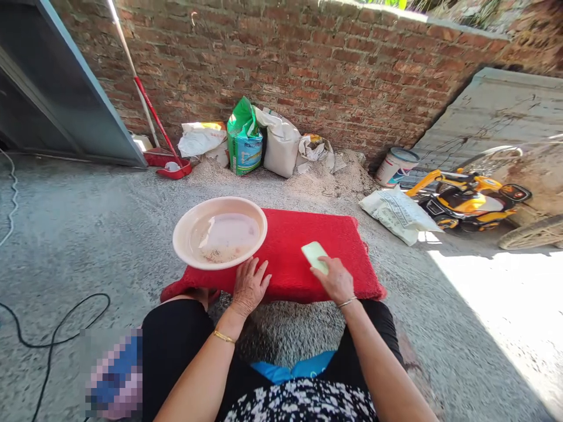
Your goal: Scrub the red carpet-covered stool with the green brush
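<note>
A red cloth (281, 252) covers a low bench or table in front of my knees. My right hand (338, 281) grips a pale green rounded bar (315, 255), which looks like soap, at or just above the cloth. My left hand (250, 287) lies on the near edge of the cloth, fingers apart and holding nothing, with its fingertips close to the basin's rim. That wide pale basin (180, 246) stands on the cloth's left end. Cloudy water (229, 231) and some dark bits show inside it.
Several sacks (281, 143) and spilled grain line the brick wall (308, 70). A red dustpan (176, 170) stands left of them. A paint bucket (397, 167), a flat sack (400, 214) and a yellow toy digger (475, 202) are at right. A black cable (53, 337) crosses the floor.
</note>
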A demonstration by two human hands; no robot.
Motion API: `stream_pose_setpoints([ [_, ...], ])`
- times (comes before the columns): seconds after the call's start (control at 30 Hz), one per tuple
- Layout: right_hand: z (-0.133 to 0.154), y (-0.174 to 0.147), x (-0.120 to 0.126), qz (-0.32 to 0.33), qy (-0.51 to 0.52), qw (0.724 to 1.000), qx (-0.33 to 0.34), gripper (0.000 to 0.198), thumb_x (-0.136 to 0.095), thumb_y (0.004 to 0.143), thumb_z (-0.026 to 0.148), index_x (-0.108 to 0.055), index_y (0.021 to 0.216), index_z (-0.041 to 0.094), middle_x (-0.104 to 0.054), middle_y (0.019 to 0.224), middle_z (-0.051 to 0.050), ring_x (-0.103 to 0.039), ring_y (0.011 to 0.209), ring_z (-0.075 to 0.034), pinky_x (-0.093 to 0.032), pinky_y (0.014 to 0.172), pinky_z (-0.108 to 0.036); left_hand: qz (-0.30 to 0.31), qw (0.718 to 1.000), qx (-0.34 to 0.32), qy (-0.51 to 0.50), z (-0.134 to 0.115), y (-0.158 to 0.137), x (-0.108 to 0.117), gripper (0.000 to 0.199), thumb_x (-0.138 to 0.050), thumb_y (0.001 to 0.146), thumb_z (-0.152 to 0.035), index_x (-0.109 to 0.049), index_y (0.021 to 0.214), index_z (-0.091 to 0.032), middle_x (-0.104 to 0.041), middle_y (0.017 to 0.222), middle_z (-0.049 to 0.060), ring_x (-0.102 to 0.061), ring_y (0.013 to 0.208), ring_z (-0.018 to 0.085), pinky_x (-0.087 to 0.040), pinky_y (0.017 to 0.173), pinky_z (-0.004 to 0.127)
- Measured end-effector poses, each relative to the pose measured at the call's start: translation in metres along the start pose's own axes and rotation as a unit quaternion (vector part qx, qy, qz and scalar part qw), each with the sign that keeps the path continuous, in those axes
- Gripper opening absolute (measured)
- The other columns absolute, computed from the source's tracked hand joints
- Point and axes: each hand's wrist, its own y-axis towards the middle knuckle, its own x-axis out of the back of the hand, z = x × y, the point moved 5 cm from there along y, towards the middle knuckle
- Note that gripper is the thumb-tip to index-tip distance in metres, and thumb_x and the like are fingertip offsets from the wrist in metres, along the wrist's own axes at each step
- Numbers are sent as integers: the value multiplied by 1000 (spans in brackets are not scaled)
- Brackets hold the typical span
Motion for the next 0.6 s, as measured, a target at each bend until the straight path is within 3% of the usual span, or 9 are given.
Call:
stream_pose_setpoints([
  [0.1, 54, -15, -23, 22, 8, 989, 146, 38, -61, 85, 52, -63, 115, 30, -59, 96, -4, -58, 86, -19, -40, 76, -27, 12, 1000, 1, 9, 2, -2, -6, 36, -51, 90, -36, -62, 120, -19, -59, 126, 17, -50, 123, 34, -41, 100, 51],
  [0.17, 54, -18, -28, 24, -4, 985, 168, 38, -62, 84, 53, -63, 114, 30, -59, 95, -4, -58, 86, -19, -39, 77, -27, 16, 1000, 4, 2, 2, -2, -8, 35, -50, 90, -36, -63, 119, -21, -59, 127, 17, -50, 124, 33, -41, 100, 52],
  [0.27, 0, -13, -18, 19, -17, 996, 90, 37, -60, 84, 52, -63, 115, 31, -59, 95, -3, -59, 86, -19, -40, 74, -27, 18, 1000, 7, 1, 2, -2, -7, 33, -50, 90, -36, -65, 115, -21, -60, 126, 16, -52, 122, 33, -41, 100, 51],
  [0.33, -56, -9, 0, 9, -23, 1000, -10, 39, -58, 84, 54, -62, 117, 32, -60, 98, -4, -60, 88, -20, -41, 73, -28, 20, 1000, 10, 10, 0, -1, -6, 32, -51, 90, -36, -65, 114, -21, -61, 126, 15, -52, 122, 32, -41, 100, 50],
  [0.43, -128, -15, 28, -7, -35, 985, -169, 45, -54, 83, 58, -63, 117, 30, -59, 104, -7, -61, 89, -24, -44, 73, -33, 21, 1000, 13, 12, -2, 1, -5, 31, -52, 89, -34, -66, 112, -21, -61, 124, 15, -52, 122, 32, -41, 100, 50],
  [0.53, -142, -28, 41, -36, -28, 975, -218, 47, -55, 81, 60, -64, 115, 27, -59, 106, -9, -61, 89, -25, -45, 74, -36, 18, 1000, 18, -1, -2, 2, -5, 30, -52, 89, -34, -67, 110, -19, -61, 123, 17, -52, 121, 34, -41, 99, 53],
  [0.6, -112, -34, 36, -47, 4, 986, -159, 44, -57, 81, 57, -64, 113, 27, -59, 104, -7, -60, 88, -24, -44, 74, -34, 7, 999, 26, -21, 1, 2, -5, 29, -51, 90, -33, -66, 110, -18, -63, 121, 16, -54, 119, 33, -42, 98, 52],
])
